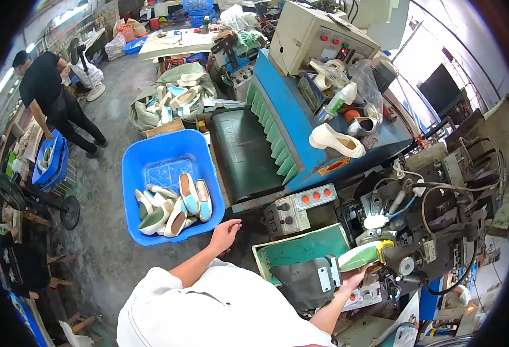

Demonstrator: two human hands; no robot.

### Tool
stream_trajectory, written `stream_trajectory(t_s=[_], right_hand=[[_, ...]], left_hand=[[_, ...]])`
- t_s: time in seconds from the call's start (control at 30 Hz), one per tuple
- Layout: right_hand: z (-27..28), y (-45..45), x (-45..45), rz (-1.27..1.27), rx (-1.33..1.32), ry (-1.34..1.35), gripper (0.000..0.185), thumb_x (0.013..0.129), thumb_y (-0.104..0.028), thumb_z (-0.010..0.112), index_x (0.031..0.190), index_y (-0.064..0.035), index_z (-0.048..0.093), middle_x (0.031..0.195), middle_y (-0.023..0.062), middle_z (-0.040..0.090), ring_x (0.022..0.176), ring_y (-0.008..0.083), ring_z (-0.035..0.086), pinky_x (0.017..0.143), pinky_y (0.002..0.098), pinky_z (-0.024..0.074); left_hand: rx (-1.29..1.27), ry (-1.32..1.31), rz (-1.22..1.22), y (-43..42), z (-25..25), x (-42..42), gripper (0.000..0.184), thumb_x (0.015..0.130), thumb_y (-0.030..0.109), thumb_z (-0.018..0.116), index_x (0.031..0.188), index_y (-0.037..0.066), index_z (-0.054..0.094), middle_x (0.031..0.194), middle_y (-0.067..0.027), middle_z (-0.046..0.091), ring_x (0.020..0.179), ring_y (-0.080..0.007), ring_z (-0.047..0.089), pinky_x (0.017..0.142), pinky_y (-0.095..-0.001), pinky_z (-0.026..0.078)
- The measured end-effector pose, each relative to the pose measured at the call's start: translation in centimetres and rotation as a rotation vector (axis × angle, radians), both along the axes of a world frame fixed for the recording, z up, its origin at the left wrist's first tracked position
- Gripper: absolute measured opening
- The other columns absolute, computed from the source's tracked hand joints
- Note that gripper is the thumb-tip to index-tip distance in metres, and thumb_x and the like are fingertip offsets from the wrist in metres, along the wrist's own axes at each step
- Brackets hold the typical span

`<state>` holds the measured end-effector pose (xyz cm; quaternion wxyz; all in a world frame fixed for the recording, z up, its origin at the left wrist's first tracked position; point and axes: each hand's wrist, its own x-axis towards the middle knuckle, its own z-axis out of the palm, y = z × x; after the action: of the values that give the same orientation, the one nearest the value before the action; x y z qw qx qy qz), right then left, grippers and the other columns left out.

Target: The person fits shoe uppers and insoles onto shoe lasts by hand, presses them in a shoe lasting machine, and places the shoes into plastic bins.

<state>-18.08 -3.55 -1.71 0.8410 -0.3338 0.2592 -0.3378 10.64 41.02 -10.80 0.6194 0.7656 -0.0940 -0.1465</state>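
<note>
One pinch risk, 4 o'clock
Right hand (355, 278) grips a white, green-lined shoe (358, 258) beside the dark metal machine (439, 261); sudden clamping could pinch it; left hand (225, 236) apart, empty, 7 o'clock.

Over on the left, a person in dark clothes (55, 87) leaned forward, one hand at a blue basket (47, 172)! Below them, a black fan (10, 194) stood near the wall side, while a white-based fan (96, 92) rose just behind the person. Up top, a pale worktable (165, 48) carried small items. And there, on the big blue machine (286, 98), sat a cream control box (295, 37) with red buttons, a green-labelled bottle (340, 103) tilted among the clutter near crumpled clear plastic (365, 78)!
</note>
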Motion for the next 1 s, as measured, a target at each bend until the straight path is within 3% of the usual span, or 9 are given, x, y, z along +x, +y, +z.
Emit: stream_trajectory(t_s=[0.27, 0.4, 0.43, 0.53, 0.73, 0.8, 0.87, 0.9, 1.0], right_hand=[[-1.0, -0.4, -0.2, -0.134, 0.005, 0.076, 0.085, 0.101, -0.072, 0.06, 0.161, -0.013, 0.048, 0.16, 0.0098, 0.053, 0.144, 0.0327, 0.051, 0.121, 0.0562, 0.0405], [1.3, 1.9, 1.8, -0.217, 0.018, -0.011, 0.077, 0.105, -0.063, 0.061, 0.158, -0.0086, 0.051, 0.157, 0.0094, 0.057, 0.142, 0.0319, 0.054, 0.122, 0.0524, 0.0411], [1.4, 2.1, 2.0, -0.237, -0.007, -0.028, 0.073, 0.102, -0.064, 0.065, 0.153, -0.0113, 0.059, 0.147, 0.0049, 0.066, 0.136, 0.0277, 0.061, 0.118, 0.049, 0.0458], [3.0, 2.6, 1.9, -0.237, 0.102, -0.015, 0.065, 0.103, -0.061, 0.067, 0.141, -0.0088, 0.067, 0.131, 0.0059, 0.074, 0.118, 0.025, 0.07, 0.105, 0.0458, 0.0541], [9.1, 11.0, 0.4, -0.271, 0.153, 0.142, 0.059, 0.109, -0.056, 0.063, 0.135, -0.0032, 0.071, 0.118, 0.0061, 0.079, 0.101, 0.0189, 0.075, 0.09, 0.036, 0.0606], [8.4, 12.9, -0.8, -0.275, 0.056, 0.379, 0.057, 0.109, -0.051, 0.066, 0.13, 0.0012, 0.072, 0.113, 0.009, 0.079, 0.099, 0.0192, 0.075, 0.088, 0.0355, 0.06], [9.3, 15.7, -0.9, -0.3, -0.082, 0.372, 0.047, 0.106, -0.039, 0.074, 0.124, 0.0044, 0.073, 0.109, 0.009, 0.079, 0.092, 0.015, 0.073, 0.083, 0.0317, 0.0573], [9.3, 16.5, -1.1, -0.313, -0.179, 0.444, 0.042, 0.106, -0.033, 0.075, 0.125, 0.0047, 0.073, 0.108, 0.0082, 0.079, 0.09, 0.0129, 0.072, 0.082, 0.0293, 0.0559], [9.9, 19.9, -1.0, -0.381, -0.377, 0.494, 0.027, 0.104, -0.014, 0.077, 0.123, 0.0048, 0.076, 0.105, 0.005, 0.08, 0.089, 0.008, 0.069, 0.08, 0.025, 0.0534]], left_hand=[[-0.045, -0.047, -0.238, -3.6, 3.2, -0.2, 0.026, 0.108, 0.008, 0.062, 0.128, -0.004, 0.074, 0.108, -0.0176, 0.083, 0.105, -0.0229, 0.081, 0.094, -0.0338, 0.062], [-0.115, -0.026, -0.453, -8.3, 5.7, -0.4, 0.026, 0.109, 0.008, 0.061, 0.128, -0.004, 0.074, 0.11, -0.0174, 0.083, 0.105, -0.0216, 0.08, 0.096, -0.0336, 0.061], [-0.149, -0.038, -0.519, -9.8, 6.5, -0.5, 0.026, 0.109, 0.008, 0.061, 0.129, -0.004, 0.073, 0.111, -0.0171, 0.082, 0.106, -0.021, 0.08, 0.096, -0.0331, 0.061], [-0.229, -0.007, -0.716, -14.5, 11.5, -1.8, 0.03, 0.112, 0.011, 0.059, 0.136, -0.002, 0.07, 0.117, -0.0143, 0.081, 0.107, -0.0184, 0.077, 0.097, -0.034, 0.06], [-0.36, -0.088, -1.008, -21.5, 19.0, -5.5, 0.04, 0.111, 0.015, 0.062, 0.146, -0.004, 0.061, 0.14, -0.0189, 0.069, 0.128, -0.0252, 0.07, 0.106, -0.0359, 0.057], [-0.354, -0.085, -1.035, -22.8, 20.6, -7.4, 0.052, 0.11, 0.019, 0.066, 0.154, -0.004, 0.052, 0.149, -0.0232, 0.062, 0.134, -0.0296, 0.066, 0.106, -0.0375, 0.057], [-0.343, -0.139, -1.058, -23.6, 21.4, -9.1, 0.072, 0.11, 0.029, 0.067, 0.165, -0.004, 0.034, 0.161, -0.0276, 0.047, 0.146, -0.0376, 0.056, 0.108, -0.0423, 0.056], [-0.296, -0.091, -1.1, -23.9, 23.0, -9.9, 0.071, 0.113, 0.024, 0.06, 0.17, 0.002, 0.024, 0.164, -0.0236, 0.044, 0.15, -0.0325, 0.051, 0.118, -0.0431, 0.048], [-0.45, -0.28, -1.029, -23.7, 22.4, -11.6, 0.072, 0.113, 0.038, 0.061, 0.165, -0.003, 0.032, 0.158, -0.0267, 0.046, 0.14, -0.0356, 0.057, 0.11, -0.0418, 0.05]])
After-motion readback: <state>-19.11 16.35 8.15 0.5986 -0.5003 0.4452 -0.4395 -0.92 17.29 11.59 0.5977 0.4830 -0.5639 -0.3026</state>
